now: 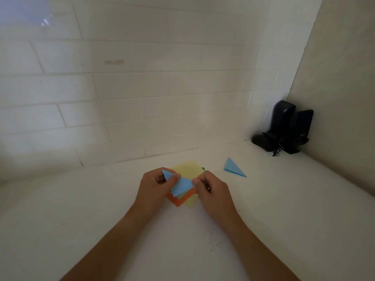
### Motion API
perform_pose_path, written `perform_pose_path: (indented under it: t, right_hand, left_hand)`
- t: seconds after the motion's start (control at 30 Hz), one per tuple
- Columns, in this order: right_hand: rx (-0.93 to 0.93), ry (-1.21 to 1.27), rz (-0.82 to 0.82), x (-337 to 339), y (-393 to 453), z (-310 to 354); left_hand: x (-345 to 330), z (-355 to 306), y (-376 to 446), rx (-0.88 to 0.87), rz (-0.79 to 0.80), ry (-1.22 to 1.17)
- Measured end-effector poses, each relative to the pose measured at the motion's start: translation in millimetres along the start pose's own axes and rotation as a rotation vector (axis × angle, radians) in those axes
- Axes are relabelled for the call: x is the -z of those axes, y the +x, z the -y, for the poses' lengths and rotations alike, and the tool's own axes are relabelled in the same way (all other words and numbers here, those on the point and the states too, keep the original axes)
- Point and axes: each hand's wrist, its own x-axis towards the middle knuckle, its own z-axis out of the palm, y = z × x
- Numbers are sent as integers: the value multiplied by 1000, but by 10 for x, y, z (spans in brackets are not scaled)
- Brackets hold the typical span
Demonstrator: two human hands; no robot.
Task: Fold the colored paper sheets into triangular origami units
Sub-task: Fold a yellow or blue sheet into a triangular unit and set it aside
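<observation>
Two bare forearms reach in from the near edge of the white desk [81, 209] and meet over the stack of paper sheets [189, 169], which serves here as the landmark. The left hand [156, 184] hovers over the stack's left side, knuckles up, fingers curled inward, with thumb and forefinger pinching the left end of a blue paper piece [181, 186]. The right hand [211, 188] sits over the stack's right side, likewise curled, its thumb and forefinger pinching the right corner of that same blue piece. Both hands are thus closed on the paper, not spread.

The stack lies flat on the desk under the hands. Its top sheet is pale yellow; an orange sheet [178, 201] juts out at the near left corner, and a sliver of green [203, 169] shows at the far right corner.

The blue paper piece is held just above the stack, between the two hands. It is partly folded: a pointed flap stands up by the left fingers, and a broader flat panel slopes down toward the near side.

To the right of the stack, apart from it, a finished blue triangle [233, 168] lies flat on the desk, showing a crease along its length.

Farther right of the stack, in the corner where the tiled wall [121, 88] meets the side wall, stand dark black objects [284, 130] with a tangle of thin cord at their base; what they are cannot be made out.
</observation>
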Motion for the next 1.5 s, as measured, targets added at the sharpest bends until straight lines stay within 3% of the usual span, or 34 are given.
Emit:
perform_pose_path:
  t: [0.33,0.5,0.83,1.1,1.5]
  right_hand:
    - [-23,6,-30,8,17,-9]
    - [40,9,61,5,-13,53]
    - [73,-47,74,9,-11,45]
    - [-13,11,-62,29,2,22]
    - [-76,61,-45,15,-6,29]
  left_hand:
    - [19,-22,-3,46,1,-50]
    - [-34,-35,-27,7,87,23]
    - [18,-16,-14,-17,25,29]
    - [-38,-78,-71,72,154,20]
    - [-4,8,-20,45,127,181]
